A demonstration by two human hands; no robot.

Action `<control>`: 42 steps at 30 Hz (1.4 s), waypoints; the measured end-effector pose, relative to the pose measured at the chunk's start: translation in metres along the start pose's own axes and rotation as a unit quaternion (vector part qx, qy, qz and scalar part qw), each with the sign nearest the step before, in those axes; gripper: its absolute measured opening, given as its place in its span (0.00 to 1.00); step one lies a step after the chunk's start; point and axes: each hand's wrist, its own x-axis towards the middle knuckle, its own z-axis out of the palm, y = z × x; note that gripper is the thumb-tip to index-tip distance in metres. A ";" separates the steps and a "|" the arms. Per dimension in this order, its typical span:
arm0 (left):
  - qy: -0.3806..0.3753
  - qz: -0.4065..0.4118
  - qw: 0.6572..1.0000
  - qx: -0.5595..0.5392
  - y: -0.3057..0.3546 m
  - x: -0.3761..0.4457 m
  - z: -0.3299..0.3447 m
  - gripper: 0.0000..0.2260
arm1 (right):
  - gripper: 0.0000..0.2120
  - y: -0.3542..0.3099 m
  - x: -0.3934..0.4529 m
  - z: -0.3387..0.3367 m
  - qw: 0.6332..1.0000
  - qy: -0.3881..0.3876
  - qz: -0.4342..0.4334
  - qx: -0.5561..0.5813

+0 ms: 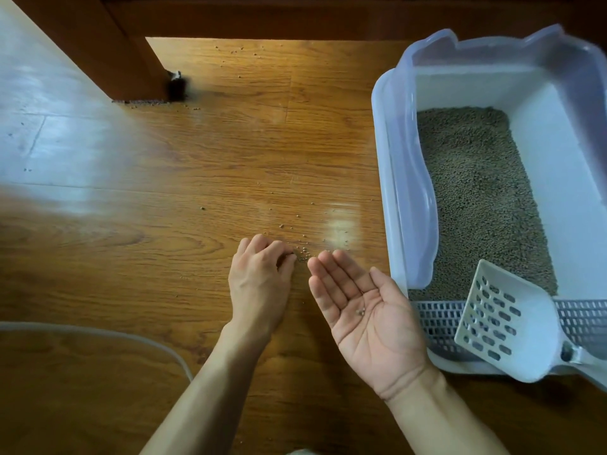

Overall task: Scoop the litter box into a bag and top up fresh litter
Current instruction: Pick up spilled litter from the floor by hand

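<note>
A pale blue litter box (399, 178) stands on the wooden floor at the right, holding grey-brown litter (476, 198). A slotted white scoop (505, 323) lies across the box's near grated edge. Spilled litter pellets (303, 252) are scattered on the floor left of the box. My left hand (261, 280) is palm down, its fingertips curled and pinching pellets from the floor. My right hand (364, 310) lies palm up beside it, fingers straight, with a few pellets (360, 311) resting in the palm.
A dark wooden furniture leg (141, 60) stands at the upper left, with more pellets (141, 101) along its base. A translucent curved rim (98, 333) crosses the lower left. Stray pellets dot the floor near the far wall.
</note>
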 end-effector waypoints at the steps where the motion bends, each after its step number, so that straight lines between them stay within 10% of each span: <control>1: 0.003 0.008 1.000 0.004 0.000 0.001 0.001 0.03 | 0.27 -0.001 0.001 0.000 1.000 -0.001 -0.002 0.008; 13: 0.058 -0.016 0.990 -0.126 0.017 -0.004 -0.020 0.04 | 0.28 -0.002 0.003 -0.002 1.000 0.009 -0.002 0.005; 25: 0.094 0.247 0.951 -0.161 0.066 -0.039 -0.066 0.03 | 0.28 0.003 0.010 0.012 0.998 -0.032 0.049 0.001; 35: 0.152 0.013 0.945 -0.291 0.042 -0.017 -0.080 0.05 | 0.27 0.002 0.015 0.002 0.997 -0.076 0.022 -0.007; 42: 0.068 -0.066 0.991 -0.097 0.007 0.026 -0.033 0.04 | 0.26 -0.001 0.010 -0.002 0.996 -0.086 0.010 -0.015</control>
